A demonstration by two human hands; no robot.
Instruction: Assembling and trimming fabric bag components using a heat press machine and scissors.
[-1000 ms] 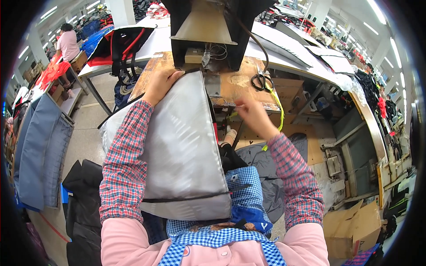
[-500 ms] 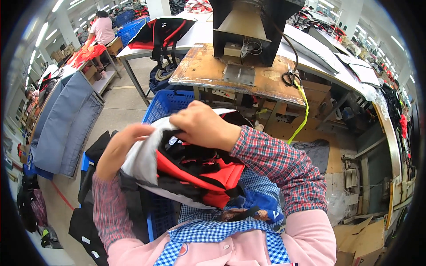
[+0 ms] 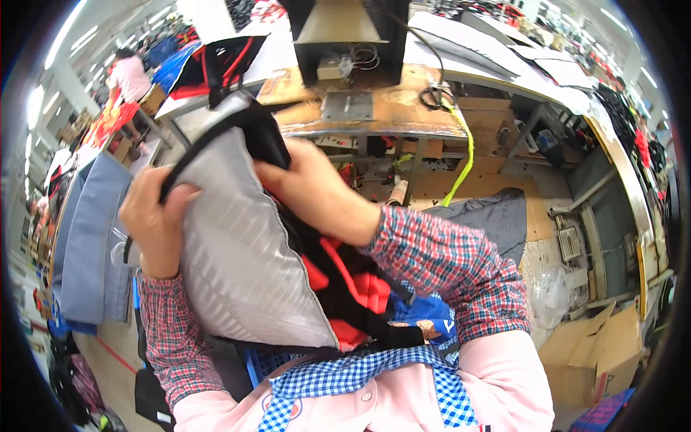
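Note:
A half-sewn backpack with a silvery-grey panel, black edging and red parts is held up in front of my chest. My left hand is closed on its left edge, the thumb lying on the grey panel and the fingers behind. Near the top, my right hand grips the black fabric beside the panel's upper edge; its fingertips are partly hidden. Red and black folds hang below my right wrist, over the blue checked apron. The hands are slightly blurred.
Ahead stands a worn wooden table bearing a black machine hood and scissors. A yellow-green strap hangs off its edge. Another red-and-black bag lies at the far left. A cardboard box sits at the lower right.
The backpack has been raised and turned, so its grey panel now faces me and its inside is mostly hidden. My left hand has moved left and round its edge. The view has shifted right.

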